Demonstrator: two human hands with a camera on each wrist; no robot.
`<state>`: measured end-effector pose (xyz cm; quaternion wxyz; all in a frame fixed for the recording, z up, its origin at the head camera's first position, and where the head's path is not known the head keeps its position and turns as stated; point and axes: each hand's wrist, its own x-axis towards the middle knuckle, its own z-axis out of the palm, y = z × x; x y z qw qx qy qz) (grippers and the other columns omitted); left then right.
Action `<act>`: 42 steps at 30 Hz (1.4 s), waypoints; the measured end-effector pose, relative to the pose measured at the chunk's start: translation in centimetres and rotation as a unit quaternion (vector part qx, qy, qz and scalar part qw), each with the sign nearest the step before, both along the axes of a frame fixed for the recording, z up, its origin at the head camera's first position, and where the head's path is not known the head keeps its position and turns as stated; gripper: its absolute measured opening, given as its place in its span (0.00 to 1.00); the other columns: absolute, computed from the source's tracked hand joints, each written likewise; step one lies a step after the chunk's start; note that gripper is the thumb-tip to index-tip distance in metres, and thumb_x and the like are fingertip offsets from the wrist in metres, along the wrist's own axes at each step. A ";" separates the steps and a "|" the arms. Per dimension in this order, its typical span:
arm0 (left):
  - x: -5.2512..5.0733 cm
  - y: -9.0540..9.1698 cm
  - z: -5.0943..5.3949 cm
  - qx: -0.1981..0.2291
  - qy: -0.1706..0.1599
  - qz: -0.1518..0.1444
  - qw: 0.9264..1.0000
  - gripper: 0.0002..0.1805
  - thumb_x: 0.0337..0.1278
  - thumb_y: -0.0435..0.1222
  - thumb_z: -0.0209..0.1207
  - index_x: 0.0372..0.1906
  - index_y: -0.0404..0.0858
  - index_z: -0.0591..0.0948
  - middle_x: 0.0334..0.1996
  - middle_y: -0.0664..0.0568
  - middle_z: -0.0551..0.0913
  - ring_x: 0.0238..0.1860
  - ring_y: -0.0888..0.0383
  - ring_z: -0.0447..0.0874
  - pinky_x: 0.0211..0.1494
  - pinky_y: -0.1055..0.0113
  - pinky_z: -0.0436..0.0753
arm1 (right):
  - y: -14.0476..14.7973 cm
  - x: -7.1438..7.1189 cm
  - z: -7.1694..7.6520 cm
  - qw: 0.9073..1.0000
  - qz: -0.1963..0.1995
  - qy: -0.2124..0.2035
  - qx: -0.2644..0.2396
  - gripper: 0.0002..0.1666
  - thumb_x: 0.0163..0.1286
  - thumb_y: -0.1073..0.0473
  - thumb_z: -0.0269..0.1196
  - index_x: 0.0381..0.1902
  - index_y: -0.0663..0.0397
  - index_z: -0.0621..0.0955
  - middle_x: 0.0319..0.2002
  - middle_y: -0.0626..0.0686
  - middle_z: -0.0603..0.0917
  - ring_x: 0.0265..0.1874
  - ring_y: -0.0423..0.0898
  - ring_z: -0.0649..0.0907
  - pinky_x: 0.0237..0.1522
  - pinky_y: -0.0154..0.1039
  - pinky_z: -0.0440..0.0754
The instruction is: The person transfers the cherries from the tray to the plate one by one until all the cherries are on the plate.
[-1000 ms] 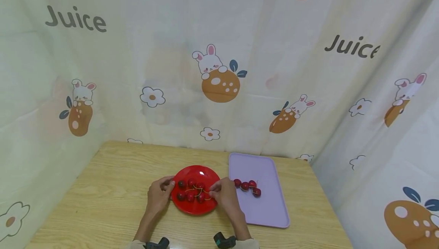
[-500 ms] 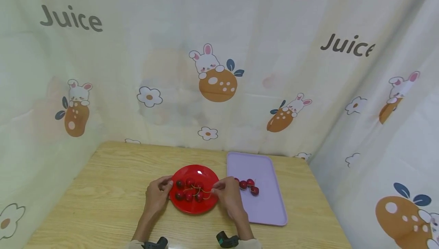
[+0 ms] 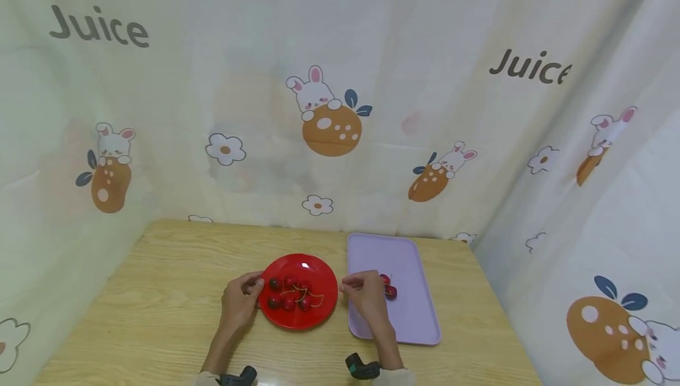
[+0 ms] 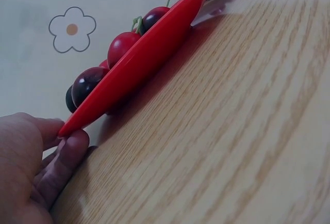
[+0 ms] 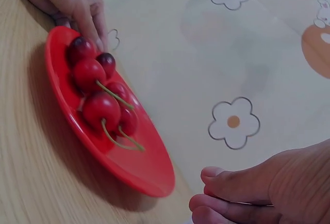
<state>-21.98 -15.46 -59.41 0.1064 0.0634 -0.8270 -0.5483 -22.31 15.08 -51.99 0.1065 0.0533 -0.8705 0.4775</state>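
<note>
My left hand pinches the left rim of a round red plate. In the left wrist view its thumb lies on top of the rim and a finger lies underneath. Several dark red cherries sit in two rows on the plate, some with green stems. My right hand hovers between the plate's right edge and the lilac tray. Its thumb and fingers are loosely bent near one another, and I see nothing held between them. Behind that hand, cherries lie on the tray, partly hidden.
A wooden table bears the plate and the tray side by side, with the tray to the right. Printed curtains hang along the back and both sides of the table.
My right hand has let go of a cherry stem on the plate and drawn away to the right, over the tray's left edge. My left hand stays on the plate's rim.
</note>
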 end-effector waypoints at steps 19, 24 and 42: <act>0.2 -0.2 0.2 0.006 0.008 -0.004 1.000 0.14 0.76 0.32 0.65 0.61 0.36 0.89 0.47 0.41 0.92 0.31 0.65 0.83 0.32 0.74 0.83 | 5.5 -1.0 0.4 0.996 -0.083 -0.022 -0.020 0.03 0.62 0.68 0.79 0.34 0.63 0.94 0.29 0.60 0.94 0.26 0.39 0.87 0.28 0.29 0.80; 0.2 -0.1 0.1 -0.003 0.007 -0.005 1.000 0.14 0.76 0.32 0.65 0.61 0.36 0.89 0.47 0.41 0.92 0.32 0.65 0.83 0.33 0.74 0.82 | 6.9 -1.4 0.6 0.992 -0.106 -0.045 -0.049 0.04 0.65 0.69 0.77 0.37 0.66 0.93 0.31 0.62 0.93 0.27 0.51 0.92 0.26 0.33 0.85; 0.1 -0.2 -0.1 -0.007 0.007 -0.004 1.000 0.15 0.77 0.33 0.64 0.61 0.36 0.89 0.48 0.41 0.92 0.32 0.66 0.83 0.33 0.74 0.83 | 9.2 -2.2 -0.2 0.979 -0.200 -0.012 -0.041 0.07 0.66 0.67 0.76 0.40 0.68 0.93 0.36 0.66 0.94 0.26 0.37 0.87 0.29 0.24 0.78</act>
